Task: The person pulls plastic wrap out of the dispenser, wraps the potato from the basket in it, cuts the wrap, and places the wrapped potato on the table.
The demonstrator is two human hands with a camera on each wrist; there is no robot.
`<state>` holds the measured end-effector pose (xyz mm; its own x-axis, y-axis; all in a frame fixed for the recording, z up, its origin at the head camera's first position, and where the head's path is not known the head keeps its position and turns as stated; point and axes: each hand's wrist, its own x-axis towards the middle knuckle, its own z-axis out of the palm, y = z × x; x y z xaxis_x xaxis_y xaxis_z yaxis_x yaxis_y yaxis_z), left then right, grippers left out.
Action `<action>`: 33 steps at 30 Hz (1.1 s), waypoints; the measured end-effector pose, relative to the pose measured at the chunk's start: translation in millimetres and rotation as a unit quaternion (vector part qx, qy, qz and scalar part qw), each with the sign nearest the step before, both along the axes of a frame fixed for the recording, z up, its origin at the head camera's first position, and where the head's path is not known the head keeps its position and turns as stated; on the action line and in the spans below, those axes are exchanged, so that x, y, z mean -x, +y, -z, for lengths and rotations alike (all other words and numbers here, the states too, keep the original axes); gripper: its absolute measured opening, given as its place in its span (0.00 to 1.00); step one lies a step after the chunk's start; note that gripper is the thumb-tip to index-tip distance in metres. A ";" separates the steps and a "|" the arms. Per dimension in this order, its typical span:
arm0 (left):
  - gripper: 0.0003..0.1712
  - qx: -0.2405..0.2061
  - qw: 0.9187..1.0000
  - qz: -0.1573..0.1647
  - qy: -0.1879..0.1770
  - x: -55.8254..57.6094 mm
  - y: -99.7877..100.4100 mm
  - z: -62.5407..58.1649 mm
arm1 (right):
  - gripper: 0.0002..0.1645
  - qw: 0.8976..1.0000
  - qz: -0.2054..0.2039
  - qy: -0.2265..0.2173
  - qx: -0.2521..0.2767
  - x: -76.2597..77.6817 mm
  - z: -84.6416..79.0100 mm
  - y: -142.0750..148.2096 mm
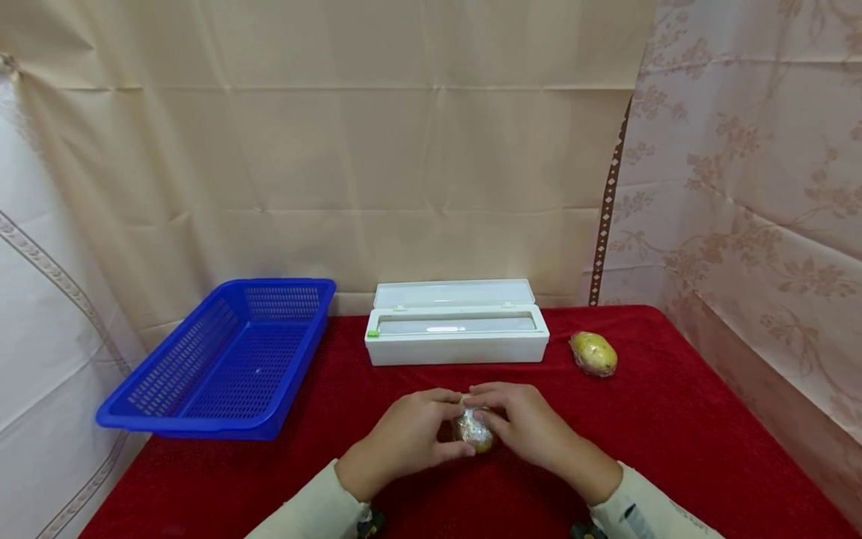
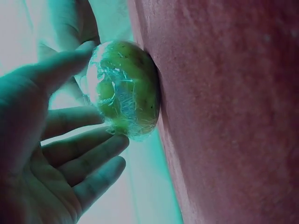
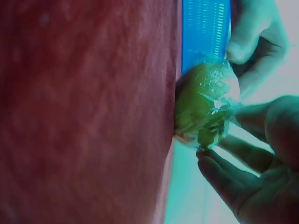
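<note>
A yellowish potato [image 1: 474, 432] wrapped in clear cling film sits on the red cloth near the front, between both hands. My left hand [image 1: 420, 434] holds it from the left, thumb low on the near side and fingertips at the top. From the right, my right hand [image 1: 532, 427] has its thumb and fingers on the film, its fingertips meeting the left ones over the top. In the left wrist view the wrapped potato [image 2: 125, 91] shows creased, bunched film. The right wrist view shows the potato [image 3: 203, 102] resting against the cloth, right fingertips at its film.
Behind the hands stands a white cling film dispenser [image 1: 458, 350] with its lid raised. Another film-wrapped potato [image 1: 594, 353] lies at the right. A blue plastic basket [image 1: 276, 419] occupies the left side of the red-covered table [image 1: 673, 419]. Curtains hang behind and at both sides.
</note>
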<state>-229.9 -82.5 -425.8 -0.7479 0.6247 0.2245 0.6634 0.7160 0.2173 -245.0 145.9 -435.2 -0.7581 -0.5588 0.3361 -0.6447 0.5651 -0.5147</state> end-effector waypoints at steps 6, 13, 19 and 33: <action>0.26 -0.015 1.000 0.005 0.009 2.1 -1.6 0.9 | 0.25 0.996 -0.044 -0.022 -0.069 -1.4 -5.3 3.6; 0.26 -0.005 1.000 0.009 0.024 1.8 -1.6 1.0 | 0.31 0.993 -0.066 -0.016 -0.098 -0.6 -8.1 7.7; 0.28 -0.002 1.000 0.002 0.009 0.7 -2.1 0.8 | 0.32 0.990 -0.085 -0.034 -0.107 1.0 -7.3 12.1; 0.27 -0.054 0.998 -0.012 -0.004 4.0 -2.0 2.6 | 0.23 0.999 -0.051 0.004 -0.009 7.1 -5.2 14.2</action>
<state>-233.9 -84.5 -428.4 -0.7644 0.5791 0.2836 0.6443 0.7038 0.2992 -252.2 160.1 -430.0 -0.6938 -0.6390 0.3320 -0.7040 0.5051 -0.4992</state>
